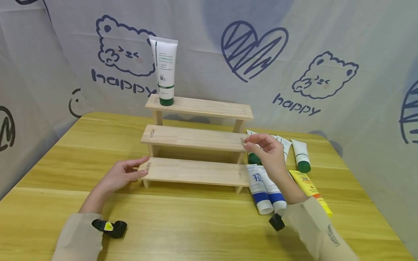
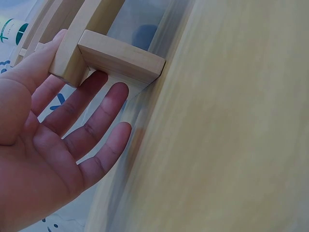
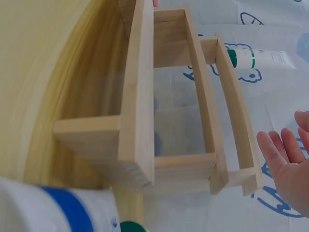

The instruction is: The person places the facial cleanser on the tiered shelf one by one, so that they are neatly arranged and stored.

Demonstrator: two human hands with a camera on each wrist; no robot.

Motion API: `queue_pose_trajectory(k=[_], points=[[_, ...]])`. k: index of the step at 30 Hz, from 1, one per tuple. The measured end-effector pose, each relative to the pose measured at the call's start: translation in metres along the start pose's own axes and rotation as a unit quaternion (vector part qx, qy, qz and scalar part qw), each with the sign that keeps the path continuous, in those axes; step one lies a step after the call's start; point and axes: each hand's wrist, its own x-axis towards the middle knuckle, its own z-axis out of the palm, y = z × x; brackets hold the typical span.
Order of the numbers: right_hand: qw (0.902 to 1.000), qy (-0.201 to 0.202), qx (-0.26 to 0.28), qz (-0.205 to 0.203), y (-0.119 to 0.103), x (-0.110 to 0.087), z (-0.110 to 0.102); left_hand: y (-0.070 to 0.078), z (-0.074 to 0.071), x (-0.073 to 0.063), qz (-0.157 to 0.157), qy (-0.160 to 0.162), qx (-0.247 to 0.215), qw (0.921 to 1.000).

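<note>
Left-hand fingers (image 1: 138, 175) touch pale wooden three-stepped stand (image 1: 196, 138).

Head view: bright, even, soft light, mostly sharp. A pale sheen lay on the surface (image 1: 196, 224); soft shadow sat under the wooden stand (image 1: 196, 138). Left wrist view was dimmer, bluish, low contrast, with the surface smeared and streaky. Right wrist view looked hazy; the close tube (image 3: 63, 210) was out of focus, surface lines bowed, wide-angle style.
</note>
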Motion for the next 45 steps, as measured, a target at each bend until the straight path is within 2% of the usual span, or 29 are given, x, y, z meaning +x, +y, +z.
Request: queue_pose_trajectory(k=[5, 6, 19, 20, 21, 26, 27, 31, 34, 37, 38, 45], points=[[0.9994, 0.014, -0.029, 0.012, -0.008, -0.014, -0.014, 0.0, 0.001, 0.0, 0.001, -0.002, 0.0, 1.0], [0.9989, 0.019, -0.042, 0.011, 0.009, -0.014, -0.023, 0.0, 0.001, 0.0, 0.002, -0.001, -0.001, 1.0], [0.9967, 0.026, -0.076, 0.014, 0.01, -0.043, -0.06, 0.0, 0.001, 0.001, 0.0, -0.002, -0.004, 1.0], [0.9977, 0.023, -0.062, 0.015, 0.0, -0.045, -0.059, 0.001, 0.0, 0.001, 0.001, -0.002, -0.004, 1.0], [0.9978, 0.023, -0.06, 0.011, 0.0, -0.047, -0.062, 0.001, 0.0, 0.001, 0.001, -0.002, -0.003, 1.0], [0.9955, 0.046, -0.08, 0.022, -0.01, -0.059, -0.071, 0.001, 0.0, -0.001, 0.003, -0.003, -0.003, 1.0], [0.9925, 0.056, -0.105, 0.027, -0.004, -0.062, -0.076, 0.002, 0.0, -0.001, 0.003, -0.003, -0.003, 1.0], [0.985, 0.078, -0.144, 0.055, -0.022, -0.071, -0.078, 0.002, 0.001, -0.001, 0.001, -0.005, -0.004, 1.0], [0.9777, 0.076, -0.186, 0.062, -0.037, -0.076, -0.078, 0.002, 0.001, -0.001, 0.002, -0.004, -0.004, 1.0], [0.9676, 0.072, -0.234, 0.062, -0.042, -0.082, -0.082, 0.001, 0.0, -0.001, 0.002, -0.004, -0.004, 1.0], [0.964, 0.073, -0.248, 0.062, -0.04, -0.084, -0.085, 0.0, 0.0, -0.001, 0.001, -0.004, -0.005, 1.0], [0.9598, 0.097, -0.251, 0.081, -0.003, -0.103, -0.129, 0.001, 0.0, -0.001, -0.004, -0.004, -0.01, 0.9999]])
